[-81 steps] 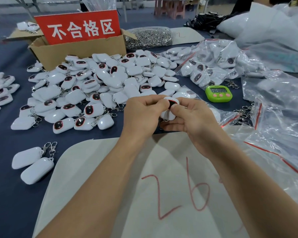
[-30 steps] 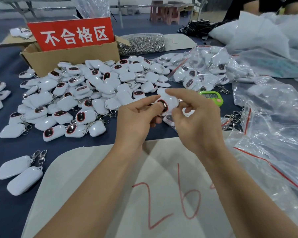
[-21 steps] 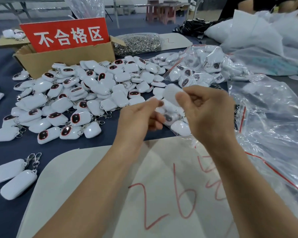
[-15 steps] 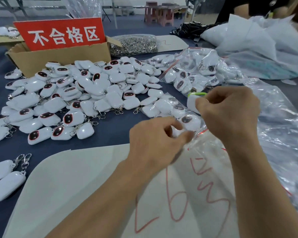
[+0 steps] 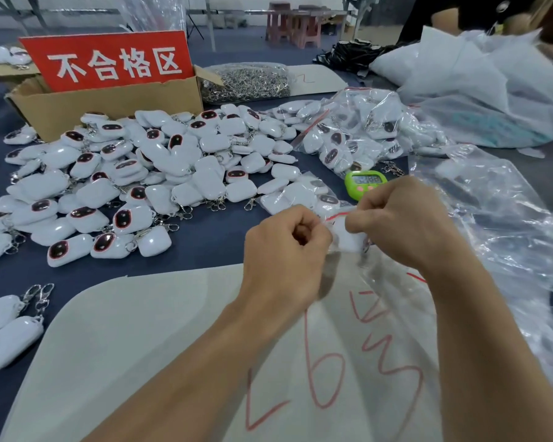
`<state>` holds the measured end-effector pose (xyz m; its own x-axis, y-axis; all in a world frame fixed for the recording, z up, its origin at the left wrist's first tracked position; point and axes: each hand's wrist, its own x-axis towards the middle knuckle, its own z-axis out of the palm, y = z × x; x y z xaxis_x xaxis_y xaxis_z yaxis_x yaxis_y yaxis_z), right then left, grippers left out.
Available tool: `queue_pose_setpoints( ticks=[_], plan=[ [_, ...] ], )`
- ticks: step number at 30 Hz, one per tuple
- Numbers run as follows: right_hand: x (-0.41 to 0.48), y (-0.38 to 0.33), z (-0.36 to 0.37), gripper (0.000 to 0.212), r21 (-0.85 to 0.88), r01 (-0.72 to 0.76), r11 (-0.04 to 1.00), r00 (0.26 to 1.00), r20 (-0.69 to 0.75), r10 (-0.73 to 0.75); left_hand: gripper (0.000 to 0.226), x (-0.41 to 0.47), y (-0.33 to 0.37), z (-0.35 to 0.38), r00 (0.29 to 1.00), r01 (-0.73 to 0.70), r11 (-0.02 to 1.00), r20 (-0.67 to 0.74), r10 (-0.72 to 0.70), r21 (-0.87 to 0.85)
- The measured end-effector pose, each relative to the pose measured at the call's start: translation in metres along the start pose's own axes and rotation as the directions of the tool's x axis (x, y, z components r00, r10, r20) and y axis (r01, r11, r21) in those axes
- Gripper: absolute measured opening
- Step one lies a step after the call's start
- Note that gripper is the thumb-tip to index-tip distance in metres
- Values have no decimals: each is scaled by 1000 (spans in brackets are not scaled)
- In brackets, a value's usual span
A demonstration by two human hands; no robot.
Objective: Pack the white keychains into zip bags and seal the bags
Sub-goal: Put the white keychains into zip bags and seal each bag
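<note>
Holds a small clear zip bag between both hands, raised just past the far edge of a white board marked with red handwriting. Pinches the bag's left side with the left hand, fingers curled tight toward the palm. Pinches the right side with the right hand, fingers likewise curled and knuckles up. Shows one white keychain inside the bag, between the two hands, below the red seal strip. Cannot tell whether the strip is pressed closed.

Notes a pile of loose keychains on the blue table, left of and beyond the hands, some face up with dark oval faces. Notes a cardboard box behind the pile, with a red sign standing in it. Records a green timer just beyond the right hand, filled bags of keychains behind the timer, a bag of metal clasps beside the box, and empty clear bags heaped to the right.
</note>
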<state>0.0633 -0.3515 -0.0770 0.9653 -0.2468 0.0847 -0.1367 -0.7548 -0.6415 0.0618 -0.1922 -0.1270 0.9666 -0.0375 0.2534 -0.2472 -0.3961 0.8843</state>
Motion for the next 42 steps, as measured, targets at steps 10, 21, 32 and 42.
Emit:
queue_pose_setpoints(
  ticks=[10,21,32,42],
  plan=[
    [1,-19,34,36,217,12,976,1000,9,-14,12,-2,0,-11,944,-272,957,-166,286,105],
    [3,1,15,72,87,112,990,988,-119,-101,19,6,0,-15,970,-31,995,-243,6,-97],
    [7,1,22,18,633,139,761,973,-232,15,49,22,-6,-33,995,-89,977,-65,78,-191],
    [-2,-16,17,21,689,307,657,937,-340,-80,30,30,-9,-65,975,-122,940,-214,55,-317]
  ],
)
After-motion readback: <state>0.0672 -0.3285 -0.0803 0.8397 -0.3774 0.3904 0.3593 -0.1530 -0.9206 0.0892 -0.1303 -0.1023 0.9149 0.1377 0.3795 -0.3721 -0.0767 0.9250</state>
